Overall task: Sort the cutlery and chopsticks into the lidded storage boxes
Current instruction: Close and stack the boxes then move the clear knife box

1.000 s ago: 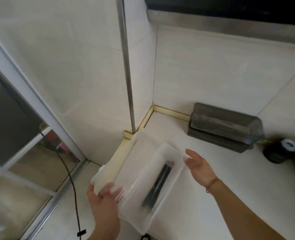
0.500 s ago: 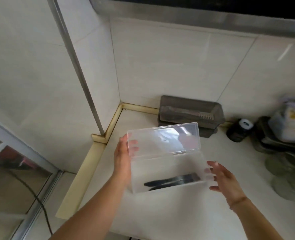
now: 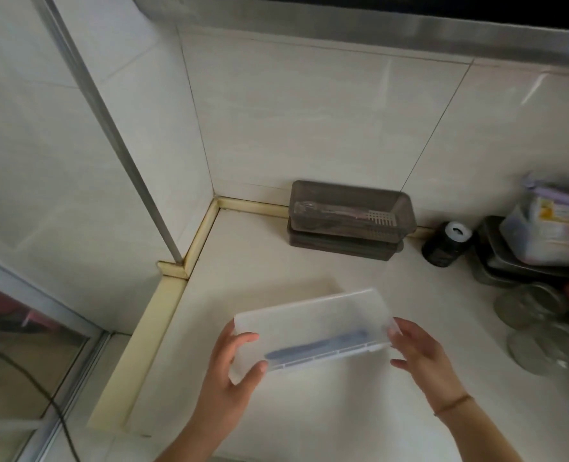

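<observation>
The clear storage box (image 3: pixel 313 328) lies on the white counter (image 3: pixel 310 411) with its lid down, in front of the grey lidded box (image 3: pixel 350 218) that stands against the wall tiles. Dark cutlery (image 3: pixel 316 345) shows through the clear box's lid. The left hand (image 3: pixel 233 371) grips the clear box's left end, thumb on top and fingers curled at the front edge. The right hand (image 3: pixel 420 355) holds its right end, fingers against the side wall. A black jar (image 3: pixel 446 243) stands right of the grey box.
</observation>
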Action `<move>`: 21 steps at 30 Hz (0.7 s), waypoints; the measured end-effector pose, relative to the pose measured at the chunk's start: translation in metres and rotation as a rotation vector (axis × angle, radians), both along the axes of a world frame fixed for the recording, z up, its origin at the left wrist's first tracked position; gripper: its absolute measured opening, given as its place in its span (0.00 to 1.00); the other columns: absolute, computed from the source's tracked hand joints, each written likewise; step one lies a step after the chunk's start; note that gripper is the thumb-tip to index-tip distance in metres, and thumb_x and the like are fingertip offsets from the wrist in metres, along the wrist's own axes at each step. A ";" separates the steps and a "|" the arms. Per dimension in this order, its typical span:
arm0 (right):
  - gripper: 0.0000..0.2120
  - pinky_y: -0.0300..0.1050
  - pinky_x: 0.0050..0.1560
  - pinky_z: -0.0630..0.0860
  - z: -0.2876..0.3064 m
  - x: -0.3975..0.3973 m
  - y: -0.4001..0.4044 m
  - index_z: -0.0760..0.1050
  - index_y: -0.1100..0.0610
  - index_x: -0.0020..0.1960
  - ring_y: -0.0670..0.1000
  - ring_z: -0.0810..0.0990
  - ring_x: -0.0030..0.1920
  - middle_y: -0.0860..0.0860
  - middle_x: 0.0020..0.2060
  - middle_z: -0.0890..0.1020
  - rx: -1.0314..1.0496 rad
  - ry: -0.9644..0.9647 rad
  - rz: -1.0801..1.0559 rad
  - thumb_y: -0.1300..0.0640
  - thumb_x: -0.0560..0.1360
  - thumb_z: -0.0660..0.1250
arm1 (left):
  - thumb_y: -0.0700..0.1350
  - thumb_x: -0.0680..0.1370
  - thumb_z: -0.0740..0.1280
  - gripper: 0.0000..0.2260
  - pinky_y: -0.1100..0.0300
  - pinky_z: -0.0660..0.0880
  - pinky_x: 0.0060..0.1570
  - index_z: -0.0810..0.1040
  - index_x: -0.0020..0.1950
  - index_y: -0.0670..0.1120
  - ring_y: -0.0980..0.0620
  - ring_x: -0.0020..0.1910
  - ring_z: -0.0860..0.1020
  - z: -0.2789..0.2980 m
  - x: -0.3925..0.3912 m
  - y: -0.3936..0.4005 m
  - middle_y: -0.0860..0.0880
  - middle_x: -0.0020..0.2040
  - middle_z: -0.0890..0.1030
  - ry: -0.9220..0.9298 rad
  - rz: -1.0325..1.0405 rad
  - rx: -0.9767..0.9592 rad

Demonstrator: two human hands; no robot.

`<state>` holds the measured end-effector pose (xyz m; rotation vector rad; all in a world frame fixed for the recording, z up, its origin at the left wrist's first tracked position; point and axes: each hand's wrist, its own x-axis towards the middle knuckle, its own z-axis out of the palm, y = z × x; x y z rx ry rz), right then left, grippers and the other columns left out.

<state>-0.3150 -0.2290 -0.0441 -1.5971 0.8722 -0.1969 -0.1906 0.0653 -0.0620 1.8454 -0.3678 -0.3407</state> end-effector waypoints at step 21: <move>0.16 0.42 0.49 0.71 -0.019 0.009 0.029 0.74 0.51 0.61 0.49 0.77 0.50 0.48 0.53 0.79 -0.362 0.069 -0.153 0.53 0.74 0.69 | 0.64 0.67 0.73 0.31 0.82 0.56 0.58 0.65 0.65 0.64 0.68 0.70 0.59 -0.009 0.005 -0.012 0.64 0.73 0.57 -0.172 -0.115 0.251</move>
